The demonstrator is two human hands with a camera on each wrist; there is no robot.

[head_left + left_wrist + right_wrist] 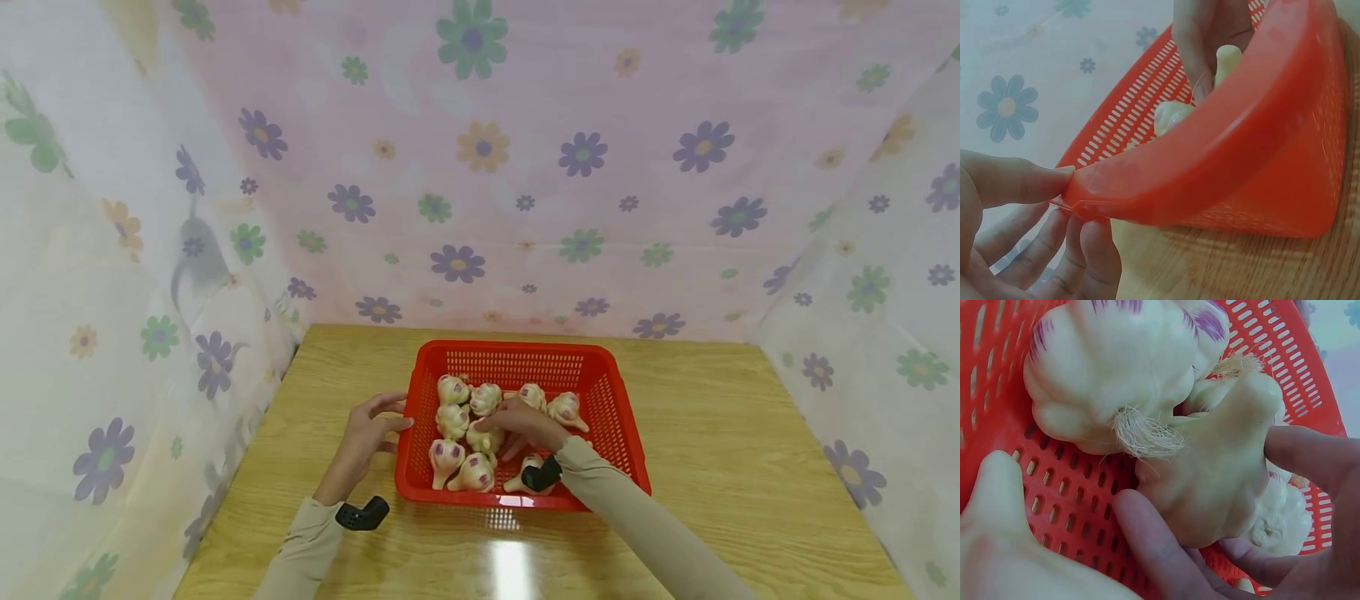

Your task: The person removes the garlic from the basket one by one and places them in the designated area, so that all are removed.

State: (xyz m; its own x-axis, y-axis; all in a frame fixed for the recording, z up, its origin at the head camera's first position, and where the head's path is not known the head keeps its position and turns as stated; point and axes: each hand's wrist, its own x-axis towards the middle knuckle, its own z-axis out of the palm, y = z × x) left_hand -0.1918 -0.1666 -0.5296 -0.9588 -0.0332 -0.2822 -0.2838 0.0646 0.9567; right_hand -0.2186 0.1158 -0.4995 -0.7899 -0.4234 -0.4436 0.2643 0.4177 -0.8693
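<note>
A red plastic basket [517,346] with slotted walls stands on the table, holding several garlic bulbs with purple patches. My left hand [363,435] is at the basket's left side; in the left wrist view its thumb and fingers [1100,250] pinch the rim. Inside the basket, my right hand [528,425] grips one garlic bulb [1210,481] between thumb and fingers, its stem pointing up. Beside that one lies a larger-looking bulb [1110,375] with dry roots. Most bulbs crowd the basket's left half, and one bulb [566,408] sits toward the right wall.
The wooden table [712,433] stretches out on both sides of the basket. A flower-printed cloth [480,217] hangs behind it and along both sides. Black wrist devices sit on both sleeves, the left device [362,514] close to the basket's front left corner.
</note>
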